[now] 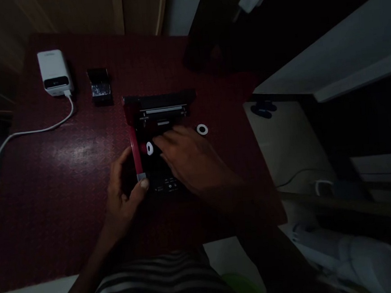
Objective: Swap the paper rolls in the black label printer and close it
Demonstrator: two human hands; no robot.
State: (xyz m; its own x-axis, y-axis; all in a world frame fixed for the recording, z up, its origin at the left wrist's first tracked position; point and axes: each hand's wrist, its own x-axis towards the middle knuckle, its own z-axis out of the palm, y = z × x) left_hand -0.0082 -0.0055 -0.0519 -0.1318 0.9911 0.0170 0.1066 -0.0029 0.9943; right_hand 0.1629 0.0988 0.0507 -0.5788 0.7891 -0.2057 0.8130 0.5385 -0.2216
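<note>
A red and black machine that looks like a small printer (136,153) sits on the table with its lid raised at the back. My left hand (122,190) holds its left front corner, thumb on top and fingers along the outer side. Inside, near the left wall, is a white ring-shaped end piece (150,148). My right hand (185,154) reaches into the open bay from the right, fingers curled together just beside that piece. Whatever its fingertips hold is hidden in the dark. A second white ring (202,129) lies on the right, beyond my right hand.
On the dark red table (66,183) stand a white power bank (54,72) with a white cable (41,130) and a small black object (100,87). Wooden panels rise behind the table. Dark slippers (263,109) lie on the floor to the right.
</note>
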